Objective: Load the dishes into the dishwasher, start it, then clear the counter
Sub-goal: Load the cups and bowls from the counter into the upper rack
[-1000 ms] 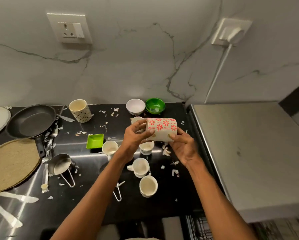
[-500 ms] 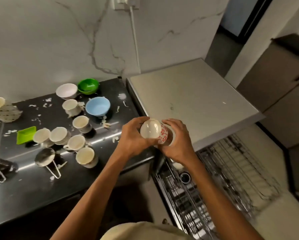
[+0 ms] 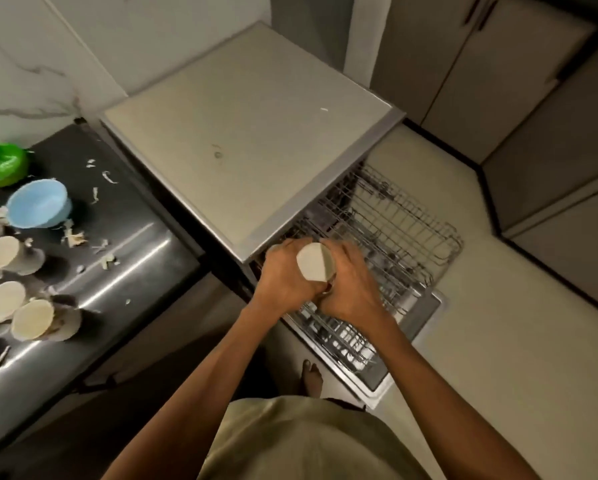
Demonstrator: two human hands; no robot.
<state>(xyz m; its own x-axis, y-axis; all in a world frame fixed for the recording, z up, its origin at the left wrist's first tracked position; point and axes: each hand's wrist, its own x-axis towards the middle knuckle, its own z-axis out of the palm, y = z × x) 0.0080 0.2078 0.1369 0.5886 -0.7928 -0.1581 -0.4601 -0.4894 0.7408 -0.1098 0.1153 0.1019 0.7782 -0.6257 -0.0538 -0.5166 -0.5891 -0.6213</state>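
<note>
Both hands hold one mug (image 3: 315, 262) between them over the pulled-out rack (image 3: 391, 237): left hand (image 3: 283, 277) wrapped on its 9 o'clock side, right hand (image 3: 351, 285) curled round its 3 o'clock side. The mug's pale base faces the camera. On the counter (image 3: 124, 244), at 9 o'clock, sit cups (image 3: 3, 252), a blue bowl (image 3: 39, 202) and a green bowl (image 3: 1, 164) among scraps

mug (image 3: 314, 263): sides hidden by hands | green bowl (image 3: 1, 164): cut off left
</note>
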